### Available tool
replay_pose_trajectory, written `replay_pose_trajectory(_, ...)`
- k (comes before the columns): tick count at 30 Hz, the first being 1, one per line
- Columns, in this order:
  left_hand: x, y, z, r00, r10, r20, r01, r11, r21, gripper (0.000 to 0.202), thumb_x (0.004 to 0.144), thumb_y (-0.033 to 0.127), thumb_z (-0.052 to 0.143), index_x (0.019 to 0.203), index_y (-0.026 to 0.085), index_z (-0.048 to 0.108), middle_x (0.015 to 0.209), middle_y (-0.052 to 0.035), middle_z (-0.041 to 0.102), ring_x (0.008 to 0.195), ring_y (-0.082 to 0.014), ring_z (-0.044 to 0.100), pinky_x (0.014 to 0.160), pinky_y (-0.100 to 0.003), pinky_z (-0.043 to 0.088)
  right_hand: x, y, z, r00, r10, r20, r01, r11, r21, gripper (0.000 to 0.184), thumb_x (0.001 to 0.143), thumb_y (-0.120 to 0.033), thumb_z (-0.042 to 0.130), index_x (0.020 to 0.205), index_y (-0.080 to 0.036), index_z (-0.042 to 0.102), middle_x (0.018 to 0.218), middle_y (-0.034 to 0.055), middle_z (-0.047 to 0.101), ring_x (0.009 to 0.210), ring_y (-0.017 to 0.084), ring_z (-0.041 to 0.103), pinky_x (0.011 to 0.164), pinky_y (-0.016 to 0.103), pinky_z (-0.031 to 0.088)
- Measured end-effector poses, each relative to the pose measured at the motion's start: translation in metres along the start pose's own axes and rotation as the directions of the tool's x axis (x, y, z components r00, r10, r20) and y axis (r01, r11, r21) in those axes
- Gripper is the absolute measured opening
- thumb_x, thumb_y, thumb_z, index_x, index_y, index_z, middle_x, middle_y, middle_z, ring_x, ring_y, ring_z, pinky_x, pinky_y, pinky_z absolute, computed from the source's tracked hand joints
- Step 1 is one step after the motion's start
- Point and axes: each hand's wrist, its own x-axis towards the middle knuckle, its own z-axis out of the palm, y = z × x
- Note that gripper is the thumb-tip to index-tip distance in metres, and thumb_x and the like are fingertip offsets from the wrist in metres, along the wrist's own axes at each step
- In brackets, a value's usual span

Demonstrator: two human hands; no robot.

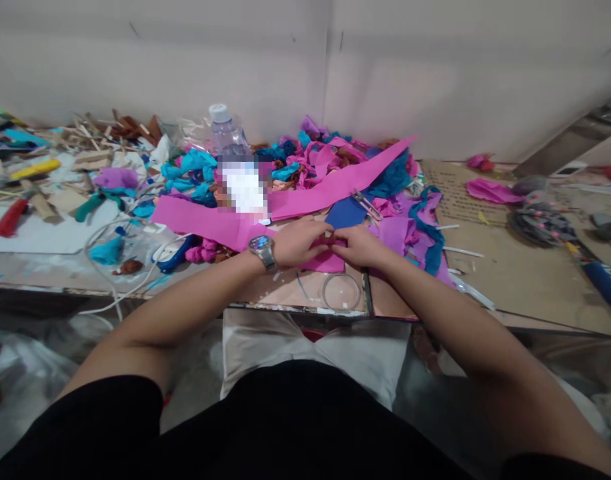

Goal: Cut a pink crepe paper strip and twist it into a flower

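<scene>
My left hand [298,241] and my right hand [359,245] meet at the front of the worktable, fingers pinched together on a piece of pink paper [330,261] lying flat there. A wristwatch [263,249] sits on my left wrist. A long pink strip [335,189] and a wide pink sheet [205,223] spread out behind my hands, beside a blue sheet [346,213]. Metal scissors [364,203] lie just beyond my right hand.
A heap of crumpled pink, teal and purple paper [305,160] fills the middle of the table. A plastic bottle [225,137] stands behind it. Wood scraps and tools [45,173] lie at left, a tape ring [340,292] near the front edge, brown cardboard [505,267] at right.
</scene>
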Motion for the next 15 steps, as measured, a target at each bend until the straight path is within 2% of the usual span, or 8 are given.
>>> replay_pose_trajectory(4, -0.001, -0.006, 0.004, 0.998, -0.046, -0.049, 0.042, 0.997, -0.07, 0.036, 0.1, 0.024, 0.06, 0.135, 0.018, 0.063, 0.106, -0.0102, 0.073, 0.107, -0.0267, 0.064, 0.091, -0.038, 0.048, 0.0, 0.002, -0.002, 1.0, 0.017, -0.014, -0.016, 0.999, 0.031, 0.021, 0.094, -0.034, 0.068, 0.1, -0.02, 0.082, 0.088, 0.0032, 0.08, 0.077, 0.018, 0.068, 0.073, 0.027, 0.042)
replay_pose_trajectory(8, -0.003, -0.01, 0.002, 0.994, -0.102, -0.039, 0.099, 0.992, -0.077, 0.042, 0.098, 0.022, 0.059, 0.141, 0.019, 0.061, 0.103, -0.0085, 0.074, 0.103, -0.0259, 0.065, 0.088, -0.037, 0.047, 0.0, 0.002, -0.005, 0.999, 0.038, -0.028, -0.037, 0.998, 0.049, 0.025, 0.093, -0.04, 0.07, 0.102, -0.02, 0.082, 0.08, 0.0013, 0.076, 0.071, 0.016, 0.061, 0.07, 0.027, 0.038)
replay_pose_trajectory(12, -0.004, -0.014, -0.002, 0.989, -0.139, -0.043, 0.134, 0.986, -0.097, 0.048, 0.099, 0.023, 0.057, 0.146, 0.017, 0.058, 0.098, -0.0073, 0.074, 0.092, -0.023, 0.066, 0.086, -0.035, 0.047, 0.0, 0.003, -0.006, 0.997, 0.065, -0.044, -0.063, 0.997, 0.044, 0.026, 0.095, -0.038, 0.065, 0.097, -0.019, 0.081, 0.076, 0.0007, 0.075, 0.068, 0.014, 0.058, 0.069, 0.027, 0.037)
replay_pose_trajectory(15, -0.004, -0.017, -0.002, 0.988, -0.141, -0.069, 0.133, 0.986, -0.104, 0.047, 0.097, 0.021, 0.057, 0.144, 0.017, 0.059, 0.099, -0.0075, 0.075, 0.094, -0.0236, 0.065, 0.09, -0.037, 0.048, 0.0, 0.001, -0.006, 0.997, 0.054, -0.053, -0.053, 0.998, 0.025, 0.029, 0.097, -0.038, 0.06, 0.089, -0.019, 0.08, 0.072, 0.0005, 0.072, 0.066, 0.014, 0.056, 0.068, 0.028, 0.035)
